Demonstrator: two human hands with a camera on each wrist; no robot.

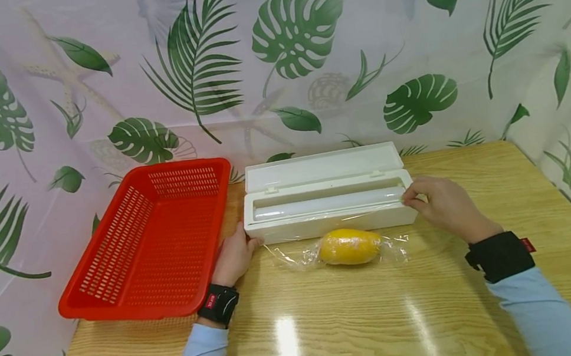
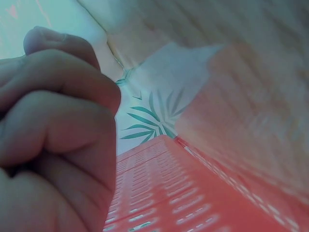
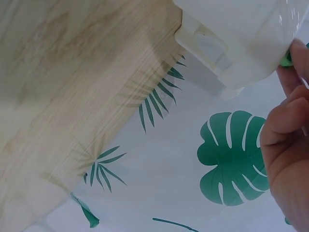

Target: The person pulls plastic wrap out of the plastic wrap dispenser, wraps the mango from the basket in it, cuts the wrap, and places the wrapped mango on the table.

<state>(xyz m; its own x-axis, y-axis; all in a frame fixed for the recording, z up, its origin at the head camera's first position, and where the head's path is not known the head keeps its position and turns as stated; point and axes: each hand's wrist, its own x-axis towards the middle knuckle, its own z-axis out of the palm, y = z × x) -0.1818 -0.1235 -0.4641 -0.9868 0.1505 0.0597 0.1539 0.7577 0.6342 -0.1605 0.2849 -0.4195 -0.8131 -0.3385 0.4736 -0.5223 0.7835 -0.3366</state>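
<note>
A white cling film box (image 1: 331,224) stands on the table with its lid (image 1: 323,167) tipped back and a film roll (image 1: 328,203) inside. Clear film hangs over its front edge. My left hand (image 1: 234,254) grips the box's left end; in the left wrist view its fingers (image 2: 63,116) are curled. At the right end, my right hand (image 1: 444,206) pinches a small green slide cutter (image 3: 286,60), mostly hidden by the fingertips. Just in front of the box lies a yellow mango (image 1: 350,246), wrapped in film with loose ends spreading left and right.
A red plastic basket (image 1: 172,299) with slotted walls stands left, close beside my left forearm. The wooden table (image 1: 346,325) meets a leaf-printed curtain (image 1: 307,92) behind the box and along both sides.
</note>
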